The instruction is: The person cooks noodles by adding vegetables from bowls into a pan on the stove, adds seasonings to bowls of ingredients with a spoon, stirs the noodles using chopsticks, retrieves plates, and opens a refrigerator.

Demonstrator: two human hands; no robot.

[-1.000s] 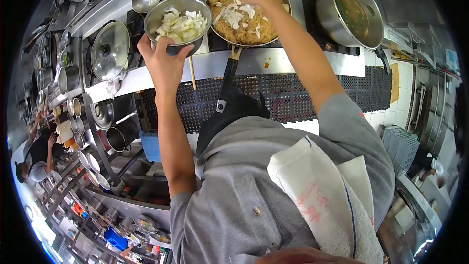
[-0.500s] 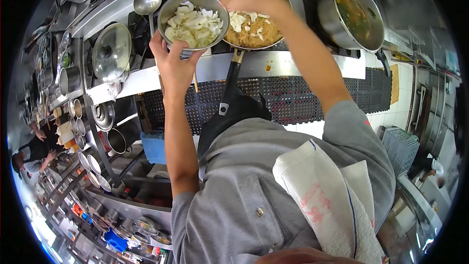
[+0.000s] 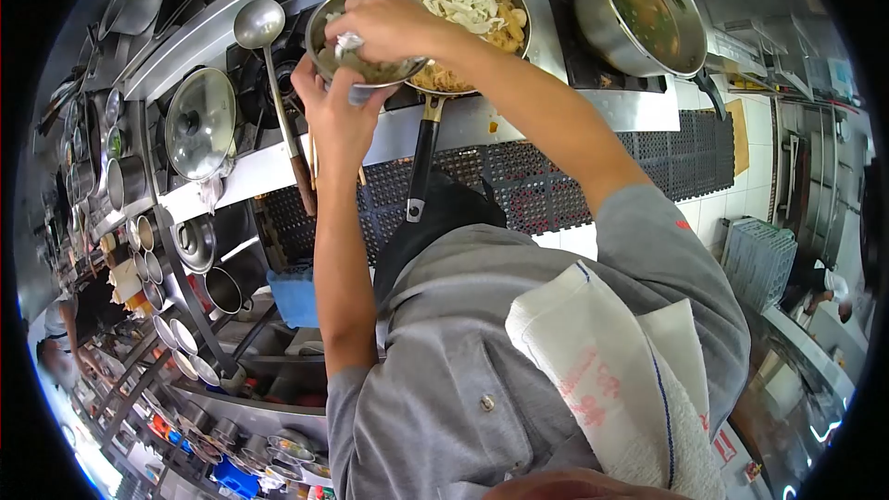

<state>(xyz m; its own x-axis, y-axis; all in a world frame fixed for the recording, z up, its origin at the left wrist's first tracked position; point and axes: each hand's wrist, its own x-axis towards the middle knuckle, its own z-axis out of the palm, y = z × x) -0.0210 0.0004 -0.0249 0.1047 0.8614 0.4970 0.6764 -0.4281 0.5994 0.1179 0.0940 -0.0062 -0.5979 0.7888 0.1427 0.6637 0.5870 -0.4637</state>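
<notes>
My left hand (image 3: 338,111) grips a round metal bowl (image 3: 396,72) from below and the side, tilting it over the stove's front edge. Inside the bowl are pale, shredded food pieces. My right hand (image 3: 394,26) reaches down into it, fingers closed around some white shreds (image 3: 348,43). Beside the bowl, partly behind my right wrist, sits a frying pan (image 3: 529,35) with brownish noodle-like food (image 3: 446,81). A heap of white shreds (image 3: 468,6) lies on top of that food. The pan's black handle (image 3: 423,162) points toward my body.
To the right stands a large pot (image 3: 690,65) of soup with green and orange bits. Left of the bowl lie a ladle (image 3: 260,23) and a glass lid (image 3: 201,125). Another person (image 3: 69,319) is at far left, another (image 3: 826,287) at far right.
My right hand has moved from over the pan into the bowl. More white shreds now cover the pan's food. The bowl leans more, and the view has shifted slightly.
</notes>
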